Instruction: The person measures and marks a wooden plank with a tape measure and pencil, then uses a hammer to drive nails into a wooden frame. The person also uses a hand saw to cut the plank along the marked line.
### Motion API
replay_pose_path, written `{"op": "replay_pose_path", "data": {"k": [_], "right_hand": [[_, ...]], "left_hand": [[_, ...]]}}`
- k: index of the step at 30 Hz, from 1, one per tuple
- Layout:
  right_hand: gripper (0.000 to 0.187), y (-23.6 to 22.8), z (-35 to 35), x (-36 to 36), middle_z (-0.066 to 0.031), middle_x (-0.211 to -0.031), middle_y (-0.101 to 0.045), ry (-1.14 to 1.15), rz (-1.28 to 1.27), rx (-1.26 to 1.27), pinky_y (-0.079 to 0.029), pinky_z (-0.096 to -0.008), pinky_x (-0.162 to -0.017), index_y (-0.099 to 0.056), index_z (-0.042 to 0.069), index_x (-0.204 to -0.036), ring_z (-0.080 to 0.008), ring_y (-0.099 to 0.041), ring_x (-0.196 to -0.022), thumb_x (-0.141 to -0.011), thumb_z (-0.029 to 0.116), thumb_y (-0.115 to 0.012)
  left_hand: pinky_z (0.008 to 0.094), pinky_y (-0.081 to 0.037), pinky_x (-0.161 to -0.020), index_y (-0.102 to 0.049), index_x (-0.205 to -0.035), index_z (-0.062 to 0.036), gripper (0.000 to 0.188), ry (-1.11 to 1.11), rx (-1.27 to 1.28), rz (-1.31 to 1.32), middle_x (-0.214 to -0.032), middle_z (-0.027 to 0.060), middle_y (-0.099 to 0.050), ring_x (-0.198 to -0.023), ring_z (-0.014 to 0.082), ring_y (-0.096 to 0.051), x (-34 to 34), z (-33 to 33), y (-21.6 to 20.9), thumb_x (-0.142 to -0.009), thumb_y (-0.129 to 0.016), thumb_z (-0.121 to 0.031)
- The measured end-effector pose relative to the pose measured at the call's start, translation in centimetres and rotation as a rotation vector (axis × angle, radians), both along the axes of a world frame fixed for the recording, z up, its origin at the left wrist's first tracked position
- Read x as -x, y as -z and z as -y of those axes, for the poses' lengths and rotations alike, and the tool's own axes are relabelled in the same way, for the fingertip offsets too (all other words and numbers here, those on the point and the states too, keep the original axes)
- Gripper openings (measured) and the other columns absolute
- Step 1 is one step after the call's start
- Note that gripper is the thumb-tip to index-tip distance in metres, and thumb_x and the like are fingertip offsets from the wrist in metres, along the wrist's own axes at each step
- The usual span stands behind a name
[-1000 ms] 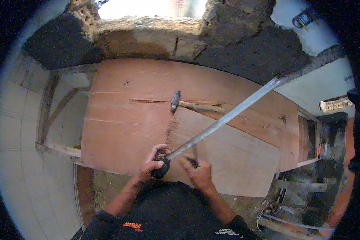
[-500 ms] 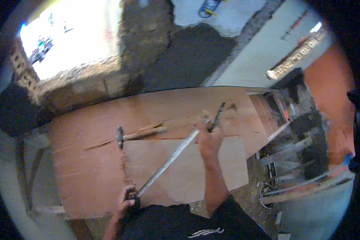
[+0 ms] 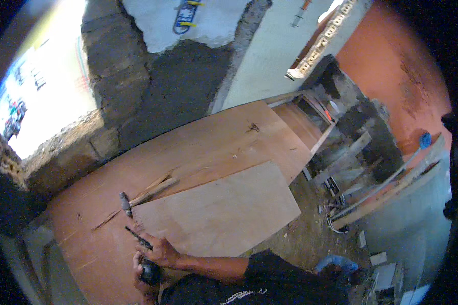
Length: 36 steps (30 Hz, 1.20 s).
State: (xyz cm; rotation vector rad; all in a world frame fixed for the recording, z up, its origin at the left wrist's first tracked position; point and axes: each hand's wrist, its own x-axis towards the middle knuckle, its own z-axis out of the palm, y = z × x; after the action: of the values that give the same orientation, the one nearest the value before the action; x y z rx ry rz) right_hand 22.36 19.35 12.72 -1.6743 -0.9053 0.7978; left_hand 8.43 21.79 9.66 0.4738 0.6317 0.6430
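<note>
My left hand is closed round a black tape measure at the lower left, by the near edge of a large brown plywood sheet. No extended tape blade shows. Just above it, my right hand grips a slim dark stick-like tool, whose exact kind is unclear. Beyond the hands lies a hammer, its wooden handle pointing right beside some splintered wood strips. A paler plywood piece rests on the large sheet.
A rough wall opening lets in bright light at the left. Some wood offcuts lie on the sheet's far part. To the right, planks and debris lean near an orange wall. A blue object sits on the floor.
My right hand has come down left to my left hand, with the dark tool still in it. The stretched tape blade between the hands no longer shows. The view has turned right.
</note>
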Motion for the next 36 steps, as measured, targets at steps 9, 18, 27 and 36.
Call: {"op": "replay_pose_path", "data": {"k": [9,18,27,36], "right_hand": [[0.055,-3.1,0.0,-3.7,-0.0245,-0.094,-0.068,-0.045,0.089,0.070,-0.055,-0.0505,-0.074,-0.045,0.011,-0.138,-0.0463,-0.065,-0.081,-0.094,0.040,-0.061],[0.041,2.4,15.7,-1.4,-0.0242,-0.077,-0.065,0.023,0.248,0.223,-0.051,-0.0559,-0.071,-0.059,0.006,-0.109,-0.0459,-0.064,-0.075,-0.094,0.044,-0.058],[0.039,3.0,30.9,0.1,-0.0247,-0.082,-0.065,0.555,0.164,0.079,-0.051,-0.0552,-0.073,-0.062,0.005,-0.107,-0.0462,-0.064,-0.077,-0.098,0.042,-0.052],[0.044,-0.2,45.6,3.5,-0.0242,-0.081,-0.065,0.669,0.070,0.143,-0.050,-0.0532,-0.072,-0.063,0.009,-0.112,-0.0461,-0.063,-0.076,-0.102,0.047,-0.043]], "left_hand": [[0.0269,-0.049,-0.056,-0.055,-0.120,-0.0038,0.041,0.056,-0.712,-0.720,-0.081,0.0070,-0.059,-0.065,0.0167,-0.058,3.6,-14.5,6.4,-0.087,-0.070,-0.022],[0.0360,-0.052,-0.071,-0.058,-0.120,-0.0003,0.036,-0.130,-1.657,-1.639,-0.101,0.0146,-0.063,-0.085,0.0270,-0.061,-1.8,-16.9,0.3,-0.090,-0.066,-0.017],[0.0372,-0.051,-0.079,-0.058,-0.123,-0.0010,0.038,-0.315,-2.192,-1.216,-0.109,0.0154,-0.063,-0.094,0.0295,-0.060,-10.2,-5.0,-2.2,-0.091,-0.066,-0.020],[0.0389,-0.047,-0.091,-0.059,-0.125,-0.0013,0.037,0.342,-1.973,-0.720,-0.122,0.0160,-0.061,-0.110,0.0298,-0.055,-18.0,11.9,2.5,-0.092,-0.063,-0.018]]}}
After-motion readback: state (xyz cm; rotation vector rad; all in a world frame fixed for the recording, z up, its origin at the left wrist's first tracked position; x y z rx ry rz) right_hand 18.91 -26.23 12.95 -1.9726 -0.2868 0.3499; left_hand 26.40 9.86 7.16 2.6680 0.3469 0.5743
